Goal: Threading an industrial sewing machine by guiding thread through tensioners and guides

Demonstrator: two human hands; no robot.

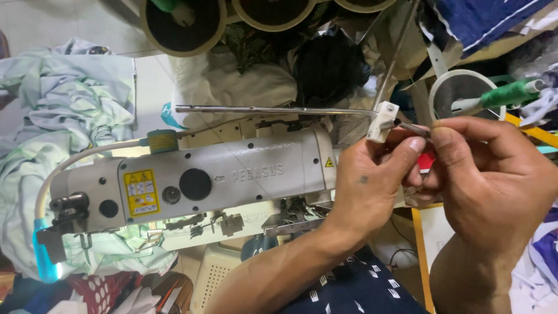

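The left hand and the right hand both pinch closed at the small white plastic thread guide block on the thin metal rod above the grey industrial sewing machine, apparently adjusting it; steady fingers needed.

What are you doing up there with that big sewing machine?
A person sits at a pale grey sewing machine. Both hands are raised to the right of it, at the end of a thin metal rod that runs above the machine. The left hand touches the small white bracket on the rod's end. The right hand pinches something small and dark beside it. A green thread spool sits behind the hands, and light cloth is heaped on the left.
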